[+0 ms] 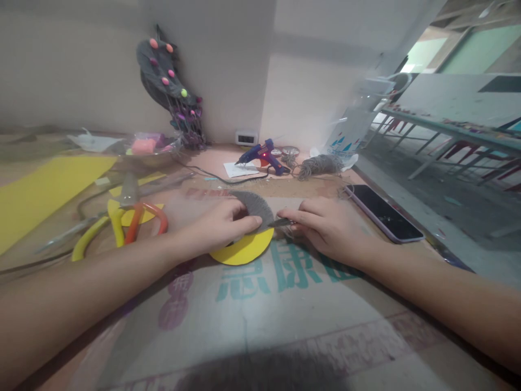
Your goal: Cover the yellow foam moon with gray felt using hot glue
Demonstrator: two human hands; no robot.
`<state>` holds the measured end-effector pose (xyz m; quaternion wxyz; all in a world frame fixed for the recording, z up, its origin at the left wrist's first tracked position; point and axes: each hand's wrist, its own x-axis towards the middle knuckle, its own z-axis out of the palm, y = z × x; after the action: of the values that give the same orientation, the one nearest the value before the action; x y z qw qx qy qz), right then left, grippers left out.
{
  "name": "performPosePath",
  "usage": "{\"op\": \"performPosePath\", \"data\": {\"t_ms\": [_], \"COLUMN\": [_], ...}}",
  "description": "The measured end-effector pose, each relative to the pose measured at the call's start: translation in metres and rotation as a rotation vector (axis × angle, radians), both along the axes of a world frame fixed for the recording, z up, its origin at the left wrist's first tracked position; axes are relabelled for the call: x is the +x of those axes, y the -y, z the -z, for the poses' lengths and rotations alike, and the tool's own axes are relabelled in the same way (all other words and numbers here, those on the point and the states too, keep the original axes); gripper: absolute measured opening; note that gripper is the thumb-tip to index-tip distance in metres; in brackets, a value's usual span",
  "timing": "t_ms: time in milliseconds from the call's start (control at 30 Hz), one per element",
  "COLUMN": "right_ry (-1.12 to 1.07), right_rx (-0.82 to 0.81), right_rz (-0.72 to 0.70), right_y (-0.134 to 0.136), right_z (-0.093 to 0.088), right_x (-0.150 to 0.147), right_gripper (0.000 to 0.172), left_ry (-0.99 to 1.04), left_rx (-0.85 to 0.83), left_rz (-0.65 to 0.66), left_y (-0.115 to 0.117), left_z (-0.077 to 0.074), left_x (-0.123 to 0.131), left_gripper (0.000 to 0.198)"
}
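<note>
A flat yellow ring (pixel 243 251) lies over the cardboard sheet, its far and right part covered with grey yarn (pixel 256 209). My left hand (pixel 228 222) rests on the ring's left side, thumb across the grey-covered part and fingers partly hidden beneath, gripping it. Just to the right, my right hand (pixel 321 222) pinches a short grey strand of yarn (pixel 280 222) close to the ring's edge. The strand is a little blurred, and the fingers below it are curled in.
Behind stand a blue glue gun (pixel 260 155) with a red light and a bundle of grey yarn (pixel 321 166). A phone (pixel 386 213) lies right. Orange-and-yellow-handled scissors (pixel 129 220) and a yellow sheet (pixel 49 190) are left. A decorated grey crescent (pixel 163 70) leans against the wall.
</note>
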<state>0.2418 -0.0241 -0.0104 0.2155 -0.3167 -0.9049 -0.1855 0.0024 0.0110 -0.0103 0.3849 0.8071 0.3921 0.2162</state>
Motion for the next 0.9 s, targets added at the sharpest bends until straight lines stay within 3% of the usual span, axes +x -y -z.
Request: {"op": "performPosePath", "data": {"t_ms": [467,900], "right_ry": [0.014,0.018], "right_rx": [-0.005,0.040], "right_rz": [0.007,-0.042], "right_y": [0.0006,-0.0012], "right_z": [-0.0005,-0.0015], "right_x": [0.0010,0.0016], "right_gripper": [0.027,0.025], "left_ry": [0.031,0.068], "left_rx": [-0.012,-0.072], "left_rz": [0.002,0.090], "left_y": [-0.0016,-0.0024], "left_z": [0.0022,0.0005], "left_x": [-0.0001,-0.0026], "left_gripper": [0.027,0.026]}}
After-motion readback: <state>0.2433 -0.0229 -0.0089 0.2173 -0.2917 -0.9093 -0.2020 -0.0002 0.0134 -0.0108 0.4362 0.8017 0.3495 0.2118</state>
